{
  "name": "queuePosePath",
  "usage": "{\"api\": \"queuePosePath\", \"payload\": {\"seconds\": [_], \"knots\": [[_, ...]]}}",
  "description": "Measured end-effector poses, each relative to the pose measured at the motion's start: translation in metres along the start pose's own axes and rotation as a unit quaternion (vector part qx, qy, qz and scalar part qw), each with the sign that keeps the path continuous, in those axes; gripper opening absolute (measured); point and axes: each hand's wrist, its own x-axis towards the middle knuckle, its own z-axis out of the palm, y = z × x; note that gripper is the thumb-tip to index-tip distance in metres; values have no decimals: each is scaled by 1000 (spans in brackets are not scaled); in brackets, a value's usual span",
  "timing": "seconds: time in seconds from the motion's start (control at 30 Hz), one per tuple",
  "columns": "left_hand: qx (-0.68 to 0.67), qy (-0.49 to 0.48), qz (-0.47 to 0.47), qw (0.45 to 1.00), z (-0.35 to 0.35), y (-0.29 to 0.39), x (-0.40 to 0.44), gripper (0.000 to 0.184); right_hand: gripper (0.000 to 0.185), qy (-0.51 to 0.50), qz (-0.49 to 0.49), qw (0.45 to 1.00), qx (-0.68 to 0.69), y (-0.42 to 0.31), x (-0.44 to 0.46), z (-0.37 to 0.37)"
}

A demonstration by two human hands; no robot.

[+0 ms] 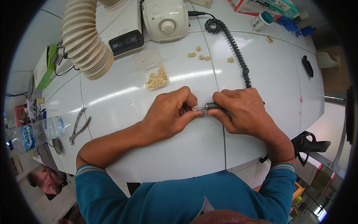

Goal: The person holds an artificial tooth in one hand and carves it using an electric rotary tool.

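Note:
My right hand [240,112] is closed around a black rotary handpiece [213,106], its thin metal bur pointing left. The fingers of my left hand [173,110] pinch a small pale piece [195,108] at the tip of the bur. Most of that piece is hidden by the fingertips, so its shape is unclear. A coiled black cord [238,52] runs from behind my right hand up to the cream control box [166,20]. Beyond my left hand, an open clear plastic box [150,86] holds many small yellowish tooth-shaped pieces [158,78].
Several loose tooth-shaped pieces [201,57] lie beyond my hands. A ribbed suction hose [82,41] hangs at the upper left. Metal pliers [79,127] and a water bottle [37,132] lie left. A green-capped jar [261,21] stands at the far right. Another person [48,181] is at lower left.

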Motion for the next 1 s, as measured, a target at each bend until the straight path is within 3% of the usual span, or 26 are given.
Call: {"api": "queuePosePath", "payload": {"seconds": [0.17, 0.47, 0.57, 1.0], "knots": [[17, -25, -44, 999, -3, 4, 0, 26, 40, -1, -3, 1000, -3, -1, 1, -1], [12, -5, 0, 1000, -1, 4, 0, 30, 39, 4, -8, 1000, -5, -1, 0, 1], [16, -22, -39, 999, -3, 6, 0, 27, 39, 5, 2, 1000, -6, -2, 0, 2], [23, -17, -8, 1000, -3, 6, 1, 29, 39, 14, -2, 1000, -6, -3, 0, 3]]}}
